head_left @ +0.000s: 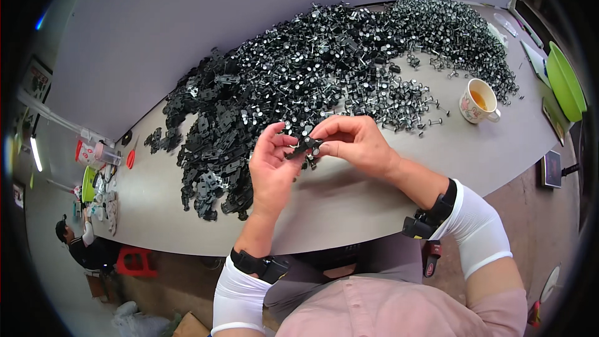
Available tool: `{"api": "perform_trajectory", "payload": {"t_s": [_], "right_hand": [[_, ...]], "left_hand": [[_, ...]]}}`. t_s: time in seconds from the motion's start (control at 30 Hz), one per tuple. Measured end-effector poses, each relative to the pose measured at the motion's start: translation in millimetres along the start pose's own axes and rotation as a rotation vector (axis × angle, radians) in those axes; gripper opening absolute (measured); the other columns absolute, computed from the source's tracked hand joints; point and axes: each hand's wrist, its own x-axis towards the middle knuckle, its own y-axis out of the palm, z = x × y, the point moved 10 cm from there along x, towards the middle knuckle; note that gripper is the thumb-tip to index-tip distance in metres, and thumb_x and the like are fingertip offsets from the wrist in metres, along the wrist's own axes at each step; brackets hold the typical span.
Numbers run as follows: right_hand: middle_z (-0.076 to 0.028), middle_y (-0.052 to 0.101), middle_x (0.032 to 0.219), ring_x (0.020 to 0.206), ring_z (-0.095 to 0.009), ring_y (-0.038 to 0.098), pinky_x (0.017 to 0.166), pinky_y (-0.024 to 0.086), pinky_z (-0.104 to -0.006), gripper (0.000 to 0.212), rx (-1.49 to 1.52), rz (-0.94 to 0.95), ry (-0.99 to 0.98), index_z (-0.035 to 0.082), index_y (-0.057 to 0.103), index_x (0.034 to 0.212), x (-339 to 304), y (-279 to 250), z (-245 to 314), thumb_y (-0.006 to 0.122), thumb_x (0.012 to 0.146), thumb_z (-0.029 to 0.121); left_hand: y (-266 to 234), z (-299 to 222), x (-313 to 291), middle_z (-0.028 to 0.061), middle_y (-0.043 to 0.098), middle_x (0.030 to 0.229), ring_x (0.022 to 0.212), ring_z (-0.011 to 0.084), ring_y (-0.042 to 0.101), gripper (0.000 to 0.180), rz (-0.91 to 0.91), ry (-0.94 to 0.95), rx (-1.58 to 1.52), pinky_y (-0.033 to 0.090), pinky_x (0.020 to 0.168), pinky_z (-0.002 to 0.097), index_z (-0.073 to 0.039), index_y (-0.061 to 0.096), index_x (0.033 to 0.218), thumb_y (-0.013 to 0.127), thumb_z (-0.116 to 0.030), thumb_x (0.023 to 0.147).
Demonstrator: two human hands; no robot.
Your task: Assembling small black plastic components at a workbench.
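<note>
Above bare table (374, 193) near its front edge (pile (299, 68) behind), both hands (312, 150) pinch one black part (304, 145).

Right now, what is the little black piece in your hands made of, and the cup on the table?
The small black part pinched between the left hand and right hand looks like moulded plastic, matte and dark, though that is a guess. The cup looks like glazed ceramic: white, shiny, patterned outside, with a handle and amber liquid in it.

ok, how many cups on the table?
1. A white cup with amber liquid stands on the table at the right, beside the pile of black parts, beyond the right hand. Others may be hidden.
</note>
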Motion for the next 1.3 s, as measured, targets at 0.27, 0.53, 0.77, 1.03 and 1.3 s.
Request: {"api": "perform_trajectory", "payload": {"t_s": [0.27,0.53,0.77,1.03,1.3], "right_hand": [[-0.014,0.059,0.119,0.102,-0.015,0.061,0.088,0.052,-0.0265,0.02,-0.084,-0.091,-0.217,-0.003,0.065,0.1,-5,-3,20,0.062,0.082,-0.01],[-0.015,0.059,0.121,0.107,-0.017,0.06,0.089,0.052,-0.0273,0.021,-0.139,-0.074,-0.249,-0.003,0.064,0.103,-8,1,25,0.061,0.083,-0.009],[-0.014,0.062,0.113,0.092,-0.014,0.064,0.077,0.054,-0.024,0.021,-0.184,-0.062,-0.221,-0.001,0.065,0.103,-6,1,31,0.062,0.083,-0.007],[-0.007,0.065,0.085,0.068,-0.009,0.06,0.053,0.049,-0.0208,0.019,-0.547,-0.274,-0.442,0.003,0.069,0.093,-10,-19,58,0.07,0.076,-0.004],[-0.009,0.063,0.078,0.066,-0.017,0.063,0.055,0.052,-0.0276,0.017,-0.573,-0.282,-0.428,0.0,0.066,0.089,-13,-11,51,0.069,0.074,-0.005]], "left_hand": [[26,24,14,0.0096,0.062,0.111,0.095,0.0157,0.061,0.042,0.163,-0.135,-0.657,0.052,0.083,0.0271,0.001,0.054,0.125,0.065,0.002,0.084],[29,25,12,0.0108,0.061,0.118,0.104,0.0162,0.059,0.039,0.137,-0.122,-0.75,0.048,0.09,0.0304,-0.002,0.053,0.127,0.063,-0.006,0.089],[31,24,12,0.0104,0.062,0.113,0.097,0.0165,0.06,0.038,0.147,-0.125,-0.718,0.051,0.082,0.031,-0.002,0.052,0.126,0.061,-0.017,0.092],[42,27,8,0.0129,0.063,0.102,0.081,0.0208,0.065,0.042,0.25,-0.095,-0.555,0.055,0.07,0.0306,0.003,0.047,0.128,0.058,-0.019,0.094],[43,25,6,0.0129,0.064,0.103,0.085,0.0207,0.066,0.051,0.251,-0.032,-0.435,0.056,0.072,0.0325,0.005,0.043,0.134,0.064,-0.01,0.089]]}}
